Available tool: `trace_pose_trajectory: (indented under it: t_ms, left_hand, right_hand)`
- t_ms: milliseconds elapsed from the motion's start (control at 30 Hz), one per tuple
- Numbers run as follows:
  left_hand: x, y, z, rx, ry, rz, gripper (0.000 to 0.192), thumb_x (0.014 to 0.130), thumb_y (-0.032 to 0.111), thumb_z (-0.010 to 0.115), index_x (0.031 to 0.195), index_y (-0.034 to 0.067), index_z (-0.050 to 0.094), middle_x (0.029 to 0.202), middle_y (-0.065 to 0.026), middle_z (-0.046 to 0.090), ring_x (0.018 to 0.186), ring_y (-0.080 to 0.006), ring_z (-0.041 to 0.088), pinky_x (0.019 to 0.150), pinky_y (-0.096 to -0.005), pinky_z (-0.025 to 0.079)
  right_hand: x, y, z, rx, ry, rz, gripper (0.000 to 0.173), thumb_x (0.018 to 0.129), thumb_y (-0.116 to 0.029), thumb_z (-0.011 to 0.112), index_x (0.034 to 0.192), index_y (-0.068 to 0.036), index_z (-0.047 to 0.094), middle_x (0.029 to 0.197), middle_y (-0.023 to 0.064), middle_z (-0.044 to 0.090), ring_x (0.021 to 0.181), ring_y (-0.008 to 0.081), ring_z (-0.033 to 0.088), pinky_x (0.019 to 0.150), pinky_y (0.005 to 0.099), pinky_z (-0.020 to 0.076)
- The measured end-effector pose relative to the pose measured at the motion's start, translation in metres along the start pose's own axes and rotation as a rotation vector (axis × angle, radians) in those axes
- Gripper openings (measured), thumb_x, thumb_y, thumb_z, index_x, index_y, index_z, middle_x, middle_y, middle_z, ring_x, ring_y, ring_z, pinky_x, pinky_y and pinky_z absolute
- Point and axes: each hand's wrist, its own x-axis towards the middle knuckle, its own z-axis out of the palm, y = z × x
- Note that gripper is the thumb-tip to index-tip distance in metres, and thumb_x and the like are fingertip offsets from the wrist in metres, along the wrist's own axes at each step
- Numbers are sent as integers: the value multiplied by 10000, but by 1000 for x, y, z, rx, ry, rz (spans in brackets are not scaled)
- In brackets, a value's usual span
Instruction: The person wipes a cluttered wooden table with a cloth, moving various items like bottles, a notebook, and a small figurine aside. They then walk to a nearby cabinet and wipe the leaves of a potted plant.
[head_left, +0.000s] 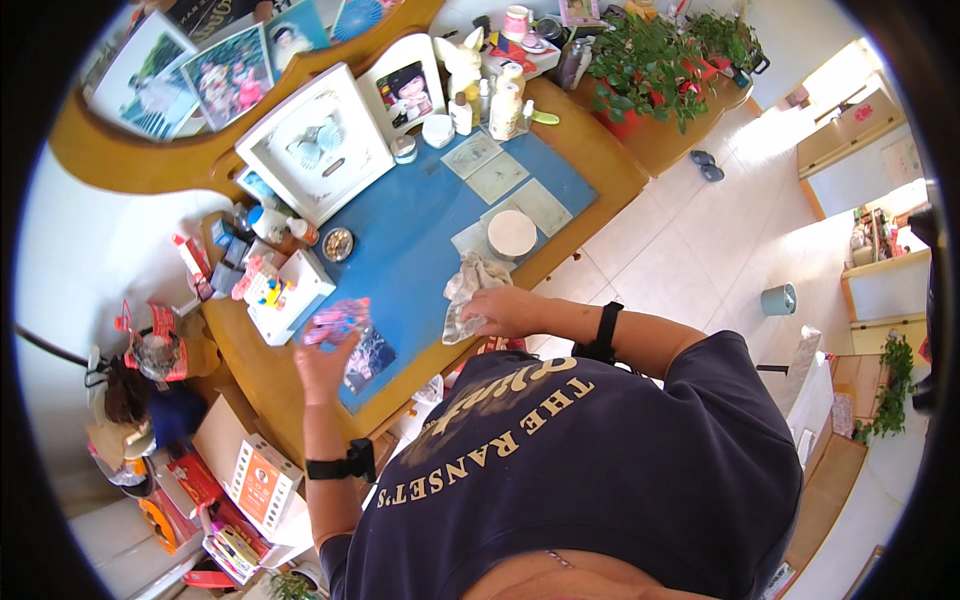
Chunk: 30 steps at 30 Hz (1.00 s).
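My left hand (328, 369) grips a small pink and purple patterned item (341, 321), blurred, over the front left of the dresser top. Just beside that hand, a photo print (369, 361) lies on the blue surface (409, 247). At the front edge, my right hand (511, 310) is closed on a crumpled pale cloth (466, 291) that rests on the top. Right behind the cloth is a round white-lidded container (512, 234), on several pale flat sheets (496, 178).
Upright at the back stand a white butterfly frame (316, 146), a photo frame (407, 94) and lotion bottles (506, 111). A white box with a toy (292, 296) and a small round dish (338, 244) sit at left. Potted plants (652, 67) occupy the far right.
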Motion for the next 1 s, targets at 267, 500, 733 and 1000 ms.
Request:
trace_pose_trajectory:
  t_ms: [267, 500, 733, 1000]
  left_hand:
    - [96, 22, 139, -13, -185, 23, 507, 708, 102, 854, 1136, -23, 612, 989, -97, 700, 902, -159, 667, 807, -304, 542]
    - [185, 9, 209, 51, -118, 91, 585, 693, 174, 868, 1168, 9, 570, 965, -109, 694, 850, -181, 671, 755, -315, 537]
    - [247, 25, 248, 108, -59, 83, 554, 690, 226, 868, 1105, 1, 580, 1003, -124, 678, 878, -210, 665, 788, -332, 532]
    - [324, 4, 270, 169, 56, 120, 558, 659, 287, 885, 1080, 10, 644, 1081, -160, 630, 1002, -296, 637, 875, -388, 511]
  right_hand:
    - [-51, 53, -29, 82, 141, 58, 287, 848, -196, 668, 1109, -86, 621, 970, 132, 611, 893, 323, 626, 747, 407, 508]
    - [-90, 99, -59, 200, 198, 187, 294, 827, -190, 700, 1083, -75, 611, 1010, 121, 629, 966, 334, 612, 804, 421, 498]
    - [-117, 130, -87, 154, 228, 203, 286, 827, -160, 703, 1081, -60, 616, 1042, 126, 639, 999, 331, 605, 832, 406, 503]
    - [-131, 147, -91, 190, 234, 246, 275, 823, -141, 701, 1071, -63, 610, 1029, 133, 637, 900, 323, 633, 744, 401, 527]
